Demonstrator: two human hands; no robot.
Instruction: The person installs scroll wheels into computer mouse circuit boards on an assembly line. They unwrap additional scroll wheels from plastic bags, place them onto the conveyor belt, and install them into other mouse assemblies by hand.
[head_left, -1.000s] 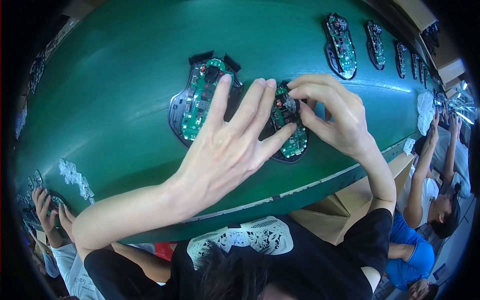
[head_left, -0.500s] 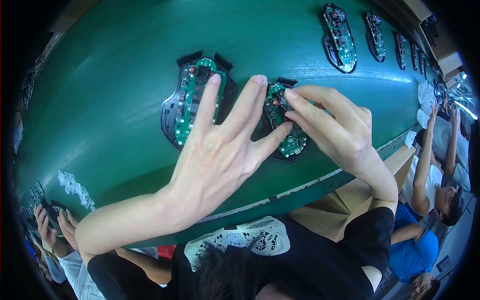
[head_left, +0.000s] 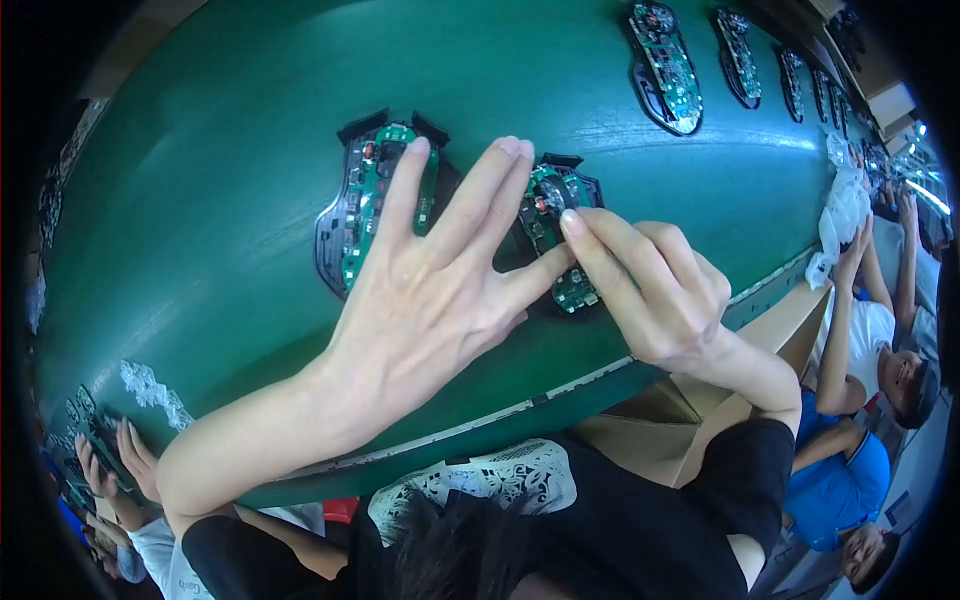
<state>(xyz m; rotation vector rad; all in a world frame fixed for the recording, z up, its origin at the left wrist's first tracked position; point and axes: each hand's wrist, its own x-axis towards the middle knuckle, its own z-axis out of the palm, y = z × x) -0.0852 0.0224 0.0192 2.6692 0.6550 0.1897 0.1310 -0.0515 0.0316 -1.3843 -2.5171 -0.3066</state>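
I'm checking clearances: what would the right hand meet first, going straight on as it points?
Likely the dark round part on the circuit board ahead of the right hand; depth leaves any contact unclear.

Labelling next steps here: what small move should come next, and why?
Probably a light downward press on the dark round part with the right grip: its fingertip is at that part's near edge, and the thumb of the left grip lies over the same green circuit board, perhaps steadying it. Whether the part is seated can't be told.
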